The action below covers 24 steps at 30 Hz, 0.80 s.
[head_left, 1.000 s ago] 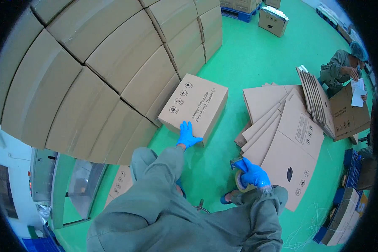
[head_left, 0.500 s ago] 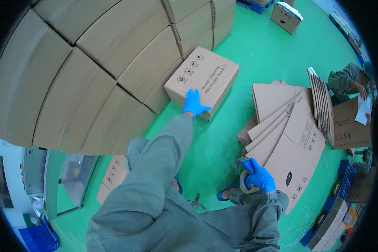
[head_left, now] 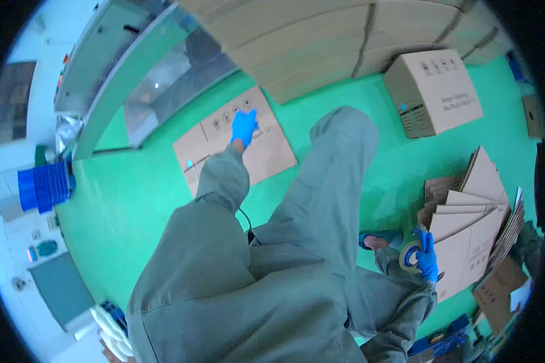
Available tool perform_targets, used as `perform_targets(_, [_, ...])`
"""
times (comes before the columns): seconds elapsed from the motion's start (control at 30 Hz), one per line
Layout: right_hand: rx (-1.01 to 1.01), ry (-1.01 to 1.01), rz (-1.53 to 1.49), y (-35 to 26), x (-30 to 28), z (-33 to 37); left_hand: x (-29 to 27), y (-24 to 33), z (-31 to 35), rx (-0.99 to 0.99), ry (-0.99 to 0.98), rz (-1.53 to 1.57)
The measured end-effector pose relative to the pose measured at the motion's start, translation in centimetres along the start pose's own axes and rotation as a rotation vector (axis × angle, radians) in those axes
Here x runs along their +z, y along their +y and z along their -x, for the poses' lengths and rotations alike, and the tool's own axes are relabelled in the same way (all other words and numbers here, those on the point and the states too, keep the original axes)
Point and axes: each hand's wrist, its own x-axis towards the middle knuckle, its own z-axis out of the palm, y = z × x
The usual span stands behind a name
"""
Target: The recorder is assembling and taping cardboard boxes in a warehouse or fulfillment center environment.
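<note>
My left hand (head_left: 244, 127), in a blue glove, reaches over a flattened cardboard carton (head_left: 272, 154) lying on the green floor. Its fingers are stretched out and hold nothing; I cannot tell whether they touch the board. My right hand (head_left: 428, 263), also gloved in blue, is closed round a tape dispenser with a roll of tape (head_left: 409, 256), low beside my leg. A closed carton (head_left: 448, 91) stands on the floor at the upper right.
Large cartons (head_left: 290, 48) are stacked along the top. At the right lies a fanned pile of flattened cartons (head_left: 466, 242). A metal-framed machine (head_left: 109, 85) stands at the upper left, near a blue crate (head_left: 45, 186). Part of a person's sleeve (head_left: 528, 245) shows at the right edge.
The view has swung left. My left hand has left the closed carton and moved over the flattened one at the left. My right hand still holds the tape dispenser.
</note>
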Motion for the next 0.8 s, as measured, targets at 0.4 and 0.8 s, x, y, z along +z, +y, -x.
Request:
perform_targets(0.4, [-0.024,-0.066,-0.146,-2.5,14.5,5.5,-3.9,-35.5,13.7,-0.775,0.187,0.946])
perform_targets(0.8, [-0.042,0.054,-0.066,-8.0,18.7,10.2,-4.7,-30.1,13.2,-0.501,0.315,1.448])
